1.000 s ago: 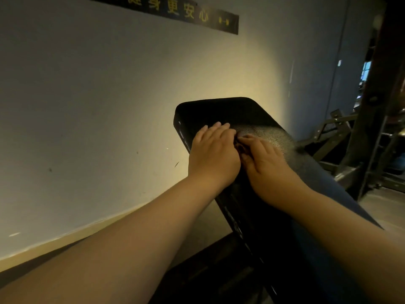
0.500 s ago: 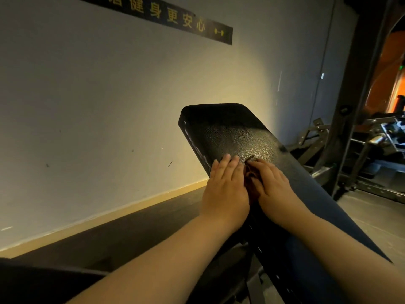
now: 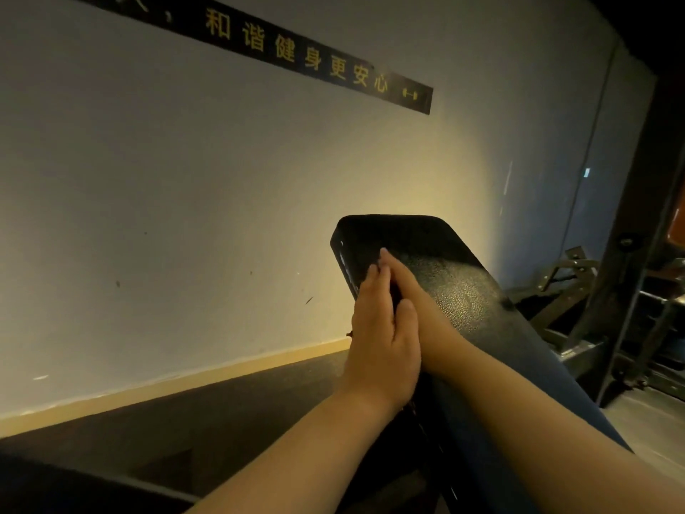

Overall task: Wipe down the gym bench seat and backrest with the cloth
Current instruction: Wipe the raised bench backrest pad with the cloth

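Backrest wipe under way, both hands pressed together at the left edge.

Left hand (image 3: pixel 381 328) and right hand (image 3: pixel 415 302) lie side by side, a dark sliver between them (likely the cloth (image 3: pixel 395 291), mostly hidden). Beyond the fingertips, the backrest (image 3: pixel 456 287) top seems unwiped: keep palms flat, strokes overlapping, reaching the far edge.

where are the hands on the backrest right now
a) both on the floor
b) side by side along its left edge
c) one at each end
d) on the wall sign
b: the left hand and right hand press together along the left edge of the black backrest.
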Action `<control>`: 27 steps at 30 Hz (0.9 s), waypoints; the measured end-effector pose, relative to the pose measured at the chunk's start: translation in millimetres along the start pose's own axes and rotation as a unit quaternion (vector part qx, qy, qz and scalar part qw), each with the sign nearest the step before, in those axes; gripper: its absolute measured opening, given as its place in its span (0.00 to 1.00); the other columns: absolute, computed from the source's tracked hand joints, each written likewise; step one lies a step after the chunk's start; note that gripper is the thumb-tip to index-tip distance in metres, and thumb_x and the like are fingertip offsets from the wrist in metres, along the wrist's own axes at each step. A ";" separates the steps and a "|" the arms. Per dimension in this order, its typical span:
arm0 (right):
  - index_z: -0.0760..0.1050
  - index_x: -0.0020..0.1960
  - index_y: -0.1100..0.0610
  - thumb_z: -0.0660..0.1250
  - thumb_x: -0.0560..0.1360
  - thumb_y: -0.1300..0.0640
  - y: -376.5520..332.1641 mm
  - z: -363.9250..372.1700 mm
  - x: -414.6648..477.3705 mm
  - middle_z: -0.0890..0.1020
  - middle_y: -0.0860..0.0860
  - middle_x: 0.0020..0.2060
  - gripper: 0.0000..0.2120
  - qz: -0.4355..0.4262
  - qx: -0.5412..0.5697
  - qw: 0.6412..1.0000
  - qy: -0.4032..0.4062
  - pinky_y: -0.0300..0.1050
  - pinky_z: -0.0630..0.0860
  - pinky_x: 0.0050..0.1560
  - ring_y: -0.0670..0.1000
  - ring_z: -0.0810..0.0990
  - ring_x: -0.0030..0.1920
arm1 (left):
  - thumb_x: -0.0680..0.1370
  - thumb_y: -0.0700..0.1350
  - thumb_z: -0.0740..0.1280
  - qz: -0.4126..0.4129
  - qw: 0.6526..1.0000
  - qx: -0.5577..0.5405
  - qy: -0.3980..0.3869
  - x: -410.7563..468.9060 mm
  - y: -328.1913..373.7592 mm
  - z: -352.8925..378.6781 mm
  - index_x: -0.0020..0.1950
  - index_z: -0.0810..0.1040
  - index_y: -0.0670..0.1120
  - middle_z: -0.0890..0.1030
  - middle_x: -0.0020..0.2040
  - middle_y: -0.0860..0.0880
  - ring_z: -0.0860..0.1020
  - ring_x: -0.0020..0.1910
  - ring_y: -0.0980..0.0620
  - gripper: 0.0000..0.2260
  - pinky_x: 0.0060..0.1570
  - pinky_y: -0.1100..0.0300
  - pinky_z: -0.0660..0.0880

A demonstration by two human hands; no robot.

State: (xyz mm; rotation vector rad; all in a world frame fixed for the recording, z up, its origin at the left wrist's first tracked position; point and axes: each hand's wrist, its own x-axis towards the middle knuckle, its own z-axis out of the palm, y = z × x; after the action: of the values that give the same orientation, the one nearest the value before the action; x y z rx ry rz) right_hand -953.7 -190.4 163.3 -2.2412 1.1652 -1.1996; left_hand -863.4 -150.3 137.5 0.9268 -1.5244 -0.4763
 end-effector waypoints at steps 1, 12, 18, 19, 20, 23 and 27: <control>0.58 0.79 0.43 0.65 0.82 0.55 -4.7 -3.0 -2.5 0.68 0.38 0.71 0.29 0.021 0.068 0.997 0.003 0.30 0.66 0.69 0.42 0.65 0.74 | 0.82 0.61 0.48 -0.017 1.000 -0.005 0.007 2.0 -3.2 4.8 0.80 0.55 0.59 0.57 0.80 0.59 0.56 0.77 0.63 0.26 0.78 0.55 0.58; 0.78 0.66 0.54 0.58 0.81 0.66 -4.1 -15.2 35.5 0.76 0.42 0.69 0.18 -0.009 0.250 0.967 0.045 0.34 0.74 0.64 0.41 0.75 0.67 | 0.83 0.52 0.60 -0.055 0.977 -0.086 0.186 53.3 -41.1 24.0 0.70 0.68 0.56 0.67 0.68 0.55 0.72 0.63 0.58 0.15 0.64 0.58 0.75; 0.71 0.74 0.44 0.58 0.83 0.52 11.9 4.8 70.0 0.68 0.35 0.74 0.19 -0.009 0.085 0.992 0.098 0.47 0.65 0.75 0.37 0.65 0.73 | 0.81 0.55 0.59 -0.096 0.949 -0.149 0.261 46.5 -50.6 32.1 0.64 0.69 0.59 0.75 0.61 0.57 0.77 0.59 0.54 0.12 0.61 0.53 0.77; 0.69 0.74 0.42 0.57 0.83 0.50 13.6 7.0 69.4 0.67 0.33 0.74 0.20 -0.009 0.065 0.994 0.090 0.48 0.64 0.76 0.37 0.64 0.74 | 0.81 0.55 0.58 -0.101 0.945 -0.160 0.267 40.3 -52.0 33.8 0.64 0.69 0.58 0.75 0.60 0.57 0.77 0.59 0.54 0.12 0.62 0.51 0.77; 0.69 0.74 0.41 0.56 0.83 0.48 14.5 8.7 68.3 0.67 0.32 0.74 0.20 -0.010 0.048 0.995 0.082 0.49 0.64 0.76 0.37 0.63 0.75 | 0.81 0.53 0.59 -0.105 0.943 -0.168 0.268 37.1 -53.7 34.6 0.64 0.69 0.57 0.75 0.60 0.56 0.77 0.58 0.54 0.11 0.62 0.49 0.76; 0.68 0.74 0.39 0.54 0.81 0.43 15.6 10.5 64.7 0.66 0.31 0.73 0.22 -0.013 0.017 0.997 0.079 0.52 0.64 0.76 0.39 0.61 0.76 | 0.83 0.50 0.58 -0.093 0.950 -0.141 0.263 50.9 -52.2 29.8 0.69 0.69 0.53 0.72 0.62 0.58 0.75 0.56 0.63 0.15 0.62 0.55 0.75; 0.69 0.74 0.41 0.54 0.81 0.45 14.3 11.4 65.8 0.68 0.33 0.73 0.22 -0.002 0.013 0.996 0.089 0.52 0.63 0.76 0.40 0.62 0.76 | 0.85 0.51 0.56 -0.129 0.948 -0.174 0.235 99.4 -55.8 8.4 0.72 0.64 0.57 0.76 0.61 0.54 0.78 0.57 0.53 0.15 0.61 0.46 0.77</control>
State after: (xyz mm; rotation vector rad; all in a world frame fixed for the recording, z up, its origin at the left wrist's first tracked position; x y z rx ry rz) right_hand -931.6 -252.1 182.5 -2.1550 1.2027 -1.4325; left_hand -851.1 -262.4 156.4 0.8840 -0.8563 -0.6351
